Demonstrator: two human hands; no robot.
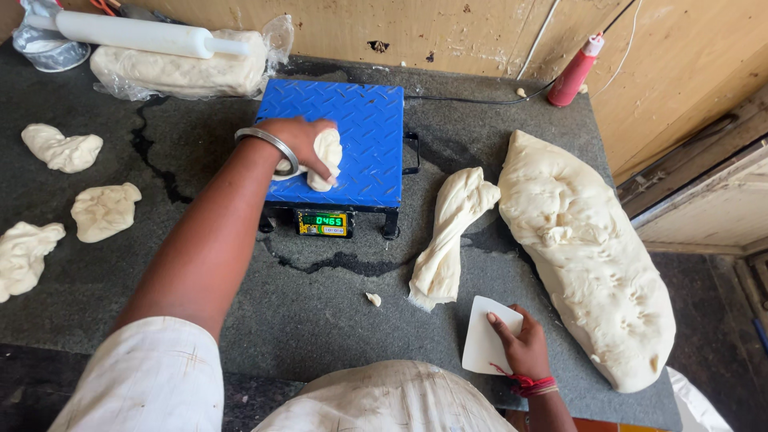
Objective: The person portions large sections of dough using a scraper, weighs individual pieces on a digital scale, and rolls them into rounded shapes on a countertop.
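Left hand point(300, 148) closed over a dough lump point(326, 158) on the blue scale point(364, 136); dough looked soft, tacky, best cupped from beneath. Right hand point(522, 346) pinched a white scraper point(485, 346) flat on the bench point(320, 312). Between them lay a long dough strip point(448, 236), beside a large dough mass point(588, 256). Far left, cut dough portions point(104, 210); at back, bagged dough point(180, 72) under a rolling pin point(136, 34).

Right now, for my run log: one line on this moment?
left hand: on dough piece, scale | right hand: holds scraper
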